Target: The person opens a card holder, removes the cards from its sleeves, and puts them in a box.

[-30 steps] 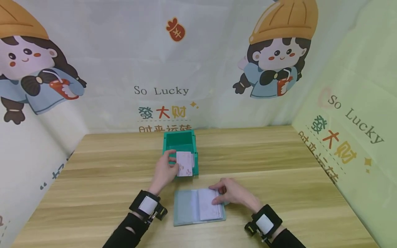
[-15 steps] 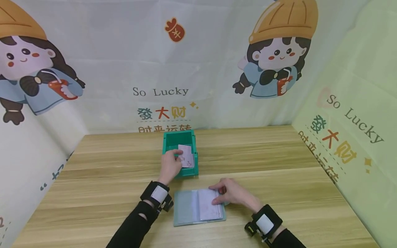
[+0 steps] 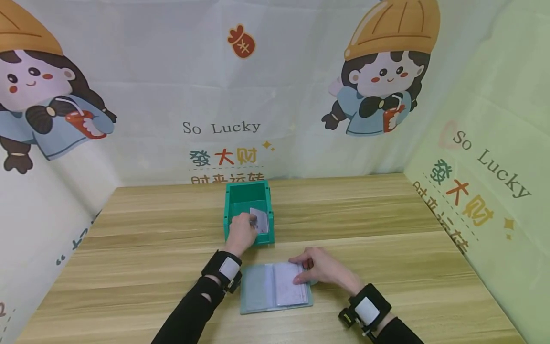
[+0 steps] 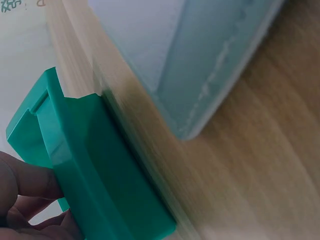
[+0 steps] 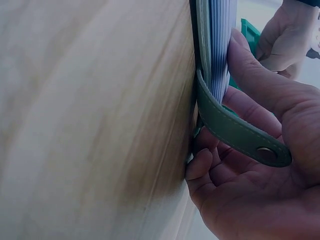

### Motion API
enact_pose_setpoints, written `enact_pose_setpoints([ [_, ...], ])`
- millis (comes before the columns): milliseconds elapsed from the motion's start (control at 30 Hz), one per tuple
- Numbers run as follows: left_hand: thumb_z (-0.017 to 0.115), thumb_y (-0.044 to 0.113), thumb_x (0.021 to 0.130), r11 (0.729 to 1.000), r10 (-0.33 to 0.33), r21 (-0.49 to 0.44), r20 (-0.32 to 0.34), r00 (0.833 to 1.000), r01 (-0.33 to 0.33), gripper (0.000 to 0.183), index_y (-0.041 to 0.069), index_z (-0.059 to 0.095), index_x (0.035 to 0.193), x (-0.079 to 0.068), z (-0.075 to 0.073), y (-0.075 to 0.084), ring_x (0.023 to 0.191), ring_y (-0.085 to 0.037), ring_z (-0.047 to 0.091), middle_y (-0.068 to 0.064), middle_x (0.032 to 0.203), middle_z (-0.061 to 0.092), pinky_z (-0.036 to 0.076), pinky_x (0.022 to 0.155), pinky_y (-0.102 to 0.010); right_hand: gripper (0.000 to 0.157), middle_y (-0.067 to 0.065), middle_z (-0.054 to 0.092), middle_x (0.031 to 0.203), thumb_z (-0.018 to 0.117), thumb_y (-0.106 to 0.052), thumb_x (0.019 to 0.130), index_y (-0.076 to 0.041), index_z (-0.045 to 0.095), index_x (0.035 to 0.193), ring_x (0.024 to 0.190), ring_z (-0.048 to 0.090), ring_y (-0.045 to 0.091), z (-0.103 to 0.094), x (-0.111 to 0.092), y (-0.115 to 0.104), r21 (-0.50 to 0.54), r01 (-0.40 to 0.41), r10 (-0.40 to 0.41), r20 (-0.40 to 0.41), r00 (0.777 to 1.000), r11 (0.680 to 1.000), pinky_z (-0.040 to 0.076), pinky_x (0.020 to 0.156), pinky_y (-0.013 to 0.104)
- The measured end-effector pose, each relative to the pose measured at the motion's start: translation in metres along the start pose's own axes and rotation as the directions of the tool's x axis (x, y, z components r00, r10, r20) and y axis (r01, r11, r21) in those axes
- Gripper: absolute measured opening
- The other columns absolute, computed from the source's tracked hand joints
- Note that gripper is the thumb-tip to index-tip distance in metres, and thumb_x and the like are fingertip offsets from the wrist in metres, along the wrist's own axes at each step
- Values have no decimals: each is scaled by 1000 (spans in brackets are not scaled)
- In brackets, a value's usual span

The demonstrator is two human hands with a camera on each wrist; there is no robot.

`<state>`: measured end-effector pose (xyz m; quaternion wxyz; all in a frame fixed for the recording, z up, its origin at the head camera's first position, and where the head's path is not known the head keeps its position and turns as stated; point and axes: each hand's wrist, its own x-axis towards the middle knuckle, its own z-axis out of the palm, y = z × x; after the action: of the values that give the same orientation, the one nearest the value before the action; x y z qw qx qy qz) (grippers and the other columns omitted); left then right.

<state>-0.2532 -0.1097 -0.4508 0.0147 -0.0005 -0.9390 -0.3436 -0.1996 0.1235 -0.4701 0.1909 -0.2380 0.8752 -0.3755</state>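
Observation:
My left hand (image 3: 241,233) reaches over the near side of a green plastic box (image 3: 248,192) and pinches a small pale printed card (image 3: 260,220) inside it. In the left wrist view, the curled fingers (image 4: 35,180) are right at the box wall, and the card is mostly hidden. A pale green card album (image 3: 255,289) lies open on the table in front of the box. My right hand (image 3: 322,267) grips its right side, thumb on the stack of pages (image 5: 218,50). The album's snap strap (image 5: 240,132) sticks out between thumb and fingers.
The wooden table (image 3: 365,215) carries the box at the back middle and the album nearer to me. A printed cloth (image 3: 301,95) hangs behind and along the sides. Both wrists wear black camera bands.
My left hand has moved right and down into the box, lowering the card from over its near edge. The right hand and the album have stayed in place.

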Motion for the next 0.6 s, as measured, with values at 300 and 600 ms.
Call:
enact_pose_setpoints([
  [300,56,0,88,998,37,42,68,997,-40,26,3,53,62,-2,1,7,57,-16,38,-3,64,44,28,53,-27,51,2,49,82,84,-18,79,-2,69,125,77,45,14,0,0,0,2,7,-7,2,1000,1000,35,63,21],
  [600,56,19,96,986,10,166,116,993,-29,41,14,40,58,-9,1,16,57,-19,42,-1,59,40,28,53,-29,51,2,50,83,84,-18,80,-2,68,126,77,45,15,0,0,0,5,2,-2,8,1000,1000,35,63,21],
])
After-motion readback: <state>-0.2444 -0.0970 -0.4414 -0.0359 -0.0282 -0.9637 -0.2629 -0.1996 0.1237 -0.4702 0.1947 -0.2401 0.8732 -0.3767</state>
